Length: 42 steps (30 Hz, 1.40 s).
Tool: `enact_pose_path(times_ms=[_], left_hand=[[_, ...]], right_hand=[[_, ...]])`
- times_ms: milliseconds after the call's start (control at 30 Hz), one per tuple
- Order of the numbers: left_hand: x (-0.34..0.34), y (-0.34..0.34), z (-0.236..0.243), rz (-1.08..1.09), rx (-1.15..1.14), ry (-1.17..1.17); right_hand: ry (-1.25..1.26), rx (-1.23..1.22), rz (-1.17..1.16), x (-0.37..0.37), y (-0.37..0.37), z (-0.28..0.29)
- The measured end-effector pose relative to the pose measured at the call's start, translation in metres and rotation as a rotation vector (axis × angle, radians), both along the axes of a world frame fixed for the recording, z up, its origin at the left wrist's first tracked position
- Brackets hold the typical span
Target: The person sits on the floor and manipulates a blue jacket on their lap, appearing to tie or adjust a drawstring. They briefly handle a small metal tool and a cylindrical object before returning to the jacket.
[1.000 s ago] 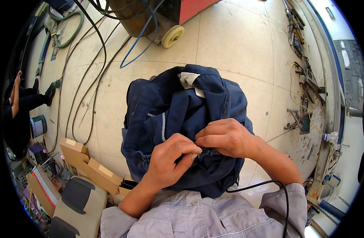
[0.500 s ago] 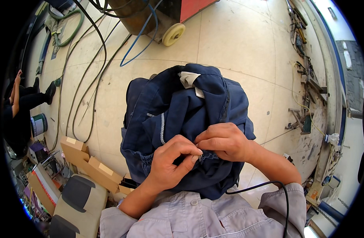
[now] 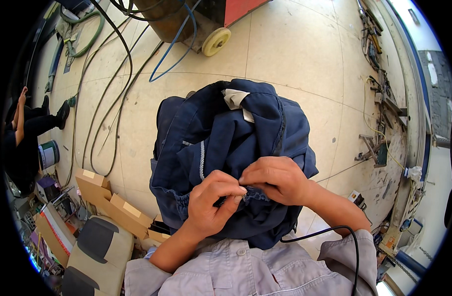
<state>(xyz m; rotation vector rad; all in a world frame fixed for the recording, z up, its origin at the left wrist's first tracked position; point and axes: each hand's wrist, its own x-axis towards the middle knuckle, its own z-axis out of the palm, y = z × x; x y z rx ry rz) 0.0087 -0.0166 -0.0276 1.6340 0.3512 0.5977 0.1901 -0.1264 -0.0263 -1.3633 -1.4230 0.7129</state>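
Note:
A dark navy garment lies bunched across my lap, with a white label near its far edge and a light patterned strip on its left part. At its near side runs a gathered, elastic-looking edge. My left hand pinches this edge between thumb and forefinger. Close beside it, my right hand has its fingers bent and pressed onto the same cloth. Anything small between the fingertips is too hidden to make out.
A black cable runs by my right sleeve. Cardboard boxes and a padded grey seat stand at the near left. Hoses cross the floor toward a wheeled machine. Another person sits far left; tools line the right.
Both hands have shifted slightly toward me, staying at the gathered edge. The right fingers have moved a little against the left fingertips. The garment lies almost as before.

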Motion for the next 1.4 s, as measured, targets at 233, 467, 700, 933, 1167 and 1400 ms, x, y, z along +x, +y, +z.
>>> enact_pose_path(times_ms=[233,467,700,933,1167,1400], left_hand=[[-0.004,0.002,0.001,-0.030,0.001,-0.010],[-0.005,0.002,0.002,-0.027,0.046,0.004],[-0.009,0.001,-0.003,0.012,-0.180,0.071],[-0.007,0.005,0.007,-0.103,-0.362,0.087],[-0.008,0.003,0.017,-0.086,-0.124,0.039],[-0.017,0.002,-0.001,0.083,-0.244,0.146]], right_hand=[[-0.038,-0.032,0.063,0.002,0.002,0.000],[-0.161,0.049,0.045,-0.001,-0.002,0.000],[-0.395,0.117,-0.271,-0.002,-0.002,0.032],[-0.594,0.086,-0.305,-0.037,-0.011,0.049],[-0.576,0.135,-0.319,-0.048,-0.017,0.053],[0.032,0.263,-0.501,-0.064,-0.053,0.077]])
